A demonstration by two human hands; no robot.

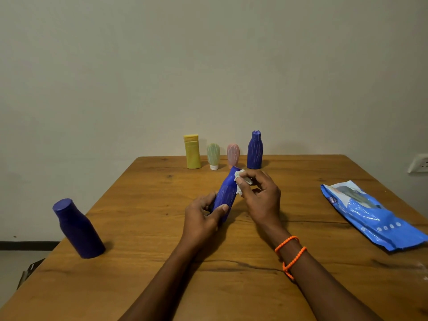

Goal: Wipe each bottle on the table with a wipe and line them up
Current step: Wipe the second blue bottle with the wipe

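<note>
While left hand (pixel 203 216) grips the tilted bottle (pixel 225 195) low at table centre and right hand (pixel 259 195) pinches the wipe (pixel 242 181) on its neck, a slip could knock the row (pixel 223 154) at 12 o'clock; spare bottle (pixel 78 230) at 9 o'clock looks unwiped.

Grained wooden table (pixel 143 274); glossy plastic wipe pack (pixel 370 216); matt plastic bottle (pixel 78 230)

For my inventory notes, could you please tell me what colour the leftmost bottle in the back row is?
The leftmost bottle is yellow, cap included; the head view shows it.
</note>
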